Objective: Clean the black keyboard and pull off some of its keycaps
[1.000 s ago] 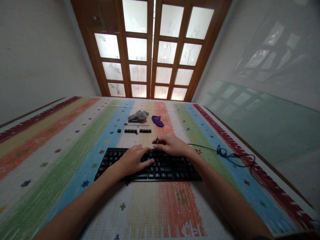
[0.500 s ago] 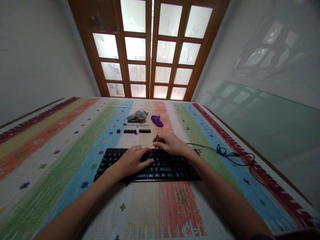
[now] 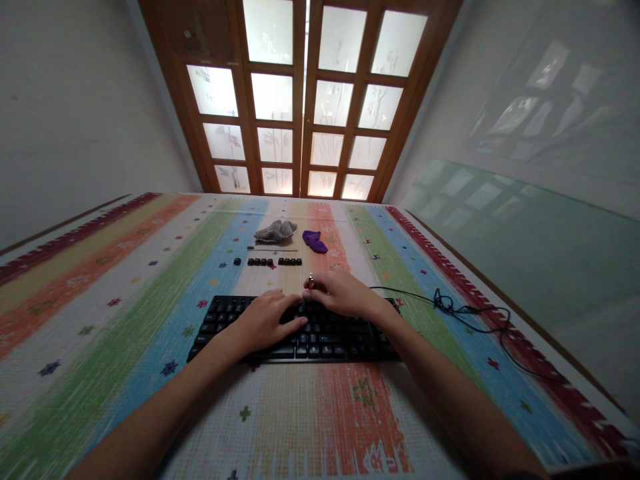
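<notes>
A black keyboard lies on a striped mat. My left hand rests flat on its middle keys, fingers spread. Just to the right, my right hand is closed around a thin small tool, whose tip points down at the keyboard's top rows. A row of loose black keycaps lies on the mat beyond the keyboard.
A grey cloth and a purple cloth lie further back. The keyboard's black cable coils to the right on the colourful mat. A wooden glass-paned door stands behind; walls close both sides.
My right hand has tilted the tool more upright and brought it slightly nearer over the top key rows. My left hand has stayed put.
</notes>
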The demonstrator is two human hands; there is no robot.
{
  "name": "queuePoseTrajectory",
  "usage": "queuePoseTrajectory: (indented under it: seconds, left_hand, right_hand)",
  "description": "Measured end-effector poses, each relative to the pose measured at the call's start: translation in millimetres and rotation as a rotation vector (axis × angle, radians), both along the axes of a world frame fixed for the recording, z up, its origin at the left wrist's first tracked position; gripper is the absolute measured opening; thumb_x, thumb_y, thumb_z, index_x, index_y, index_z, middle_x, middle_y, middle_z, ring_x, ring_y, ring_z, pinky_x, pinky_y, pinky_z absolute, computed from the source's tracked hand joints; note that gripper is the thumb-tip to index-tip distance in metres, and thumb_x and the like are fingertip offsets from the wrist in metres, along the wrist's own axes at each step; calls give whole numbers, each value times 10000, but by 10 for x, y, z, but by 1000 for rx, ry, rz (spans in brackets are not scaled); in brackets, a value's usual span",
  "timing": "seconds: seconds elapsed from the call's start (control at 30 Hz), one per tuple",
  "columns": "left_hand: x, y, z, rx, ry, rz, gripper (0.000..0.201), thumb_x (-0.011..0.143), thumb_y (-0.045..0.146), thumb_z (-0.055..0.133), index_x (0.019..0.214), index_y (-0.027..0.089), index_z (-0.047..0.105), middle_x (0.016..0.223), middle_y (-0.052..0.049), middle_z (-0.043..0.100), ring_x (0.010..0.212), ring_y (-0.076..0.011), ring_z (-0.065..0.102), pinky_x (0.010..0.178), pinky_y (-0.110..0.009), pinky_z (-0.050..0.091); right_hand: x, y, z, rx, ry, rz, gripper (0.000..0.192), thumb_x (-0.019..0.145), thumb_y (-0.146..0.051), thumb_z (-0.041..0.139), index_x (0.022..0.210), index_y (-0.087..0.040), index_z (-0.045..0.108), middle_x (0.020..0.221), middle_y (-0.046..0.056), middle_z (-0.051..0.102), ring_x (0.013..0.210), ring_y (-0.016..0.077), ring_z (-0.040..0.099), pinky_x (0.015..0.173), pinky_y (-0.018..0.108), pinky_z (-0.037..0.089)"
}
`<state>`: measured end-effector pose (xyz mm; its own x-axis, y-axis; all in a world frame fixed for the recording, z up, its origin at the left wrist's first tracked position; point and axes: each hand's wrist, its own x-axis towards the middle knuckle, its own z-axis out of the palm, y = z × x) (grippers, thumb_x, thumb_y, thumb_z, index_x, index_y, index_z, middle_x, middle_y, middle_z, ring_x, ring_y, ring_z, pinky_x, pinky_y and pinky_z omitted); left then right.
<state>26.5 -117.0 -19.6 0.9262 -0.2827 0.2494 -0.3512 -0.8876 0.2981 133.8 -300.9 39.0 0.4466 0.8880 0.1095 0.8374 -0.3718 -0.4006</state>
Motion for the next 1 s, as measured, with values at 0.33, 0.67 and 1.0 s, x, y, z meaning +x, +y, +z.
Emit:
queuePoseTrajectory:
  seconds: [0.33, 0.67, 1.0]
  left_hand:
    - [0, 10, -8, 3, 4, 1, 374, 956, 448, 561, 1170, 152, 641, 1050, -132, 724, 979, -278, 676, 882, -414, 521]
    - [-7, 15, -1, 20, -10, 1, 348, 964, 423, 561, 1174, 157, 636, 1042, -119, 730, 973, -268, 677, 872, -404, 523]
    - [-9, 13, -3, 14, -3, -5, 343, 962, 411, 556, 1186, 164, 636, 1010, -118, 723, 950, -278, 675, 853, -419, 523]
  right_hand:
    - [75, 0, -9, 50, 98, -82, 182, 939, -261, 611, 903, -136, 739, 755, 56, 718, 668, 148, 600, 616, 254, 354]
    - [108, -12, 14, 29, 104, -79, 203, 948, -252, 592, 863, -135, 734, 781, 62, 733, 696, 157, 637, 630, 258, 388]
    - [29, -46, 57, -15, 32, 42, 158, 935, -233, 606, 978, -152, 735, 839, 82, 748, 764, 186, 659, 677, 273, 406]
